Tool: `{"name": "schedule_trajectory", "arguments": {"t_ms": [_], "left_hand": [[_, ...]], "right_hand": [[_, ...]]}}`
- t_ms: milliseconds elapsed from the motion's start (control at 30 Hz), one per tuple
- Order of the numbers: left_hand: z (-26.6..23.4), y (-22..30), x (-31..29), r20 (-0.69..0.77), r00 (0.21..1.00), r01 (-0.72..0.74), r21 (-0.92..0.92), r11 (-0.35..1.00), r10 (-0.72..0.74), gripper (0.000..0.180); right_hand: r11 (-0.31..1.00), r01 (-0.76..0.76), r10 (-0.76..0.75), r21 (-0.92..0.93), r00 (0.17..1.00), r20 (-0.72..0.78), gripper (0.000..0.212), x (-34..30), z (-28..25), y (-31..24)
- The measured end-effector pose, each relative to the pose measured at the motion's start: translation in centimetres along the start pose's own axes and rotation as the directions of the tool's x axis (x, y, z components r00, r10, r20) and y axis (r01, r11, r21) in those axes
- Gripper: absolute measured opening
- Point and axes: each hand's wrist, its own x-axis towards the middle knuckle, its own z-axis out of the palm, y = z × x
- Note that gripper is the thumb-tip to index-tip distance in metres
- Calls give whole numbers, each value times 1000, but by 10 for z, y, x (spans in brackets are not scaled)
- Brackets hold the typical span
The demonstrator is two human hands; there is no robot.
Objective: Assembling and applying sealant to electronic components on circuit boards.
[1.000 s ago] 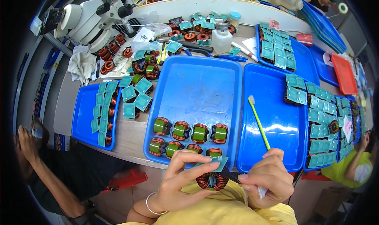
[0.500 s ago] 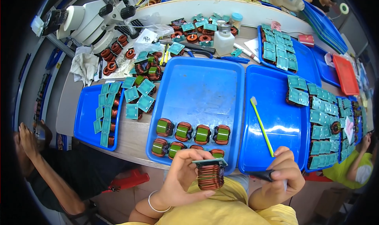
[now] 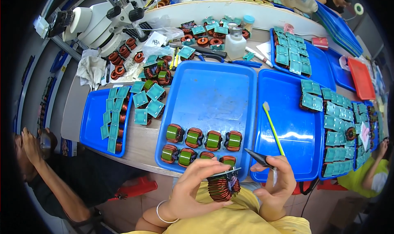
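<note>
1. The left hand (image 3: 183, 194), lower centre of the frame, grips the copper coil (image 3: 220, 189), fingers over its green board (image 3: 230, 171), thumb beneath; a firm grip without bending the board seems best.
2. The right hand (image 3: 283, 178), lower right of centre, half-curled, pinches a dark pointed tool (image 3: 259, 157); its tip should spare the windings.

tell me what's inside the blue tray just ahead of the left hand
Eight copper coils with green bands sit at the tray's near end, in two rows of four. The left hand partly hides the nearer row's right two; the tray floor beneath the coils is covered.
</note>
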Motion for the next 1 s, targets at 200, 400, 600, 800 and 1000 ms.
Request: {"name": "schedule_trajectory", "arguments": {"t_ms": [200, 400, 600, 800, 1000], "left_hand": [[2, -7, -2, -48, 998, 36, -190, 981, -46, 70], [2, -9, -1, -55, 998, 27, -263, 964, -43, 69], [-3, -7, -1, -18, 999, -51, -148, 988, 48, 62], [-4, -3, 1, -35, 996, -88, -65, 994, 86, 65], [-3, -3, 2, -14, 998, -62, -140, 988, 60, 69]], "right_hand": [[999, 20, -24, 36, 992, 123, 83, 5, 9, -3], [977, 99, -47, -189, 963, 264, 89, 3, 11, -3], [995, 85, -68, -58, 966, 248, 84, 3, 12, -1], [998, 53, -43, -34, 972, 231, 100, 3, 11, 3], [997, 11, -21, 72, 990, 142, 93, -2, 12, 1]]}}
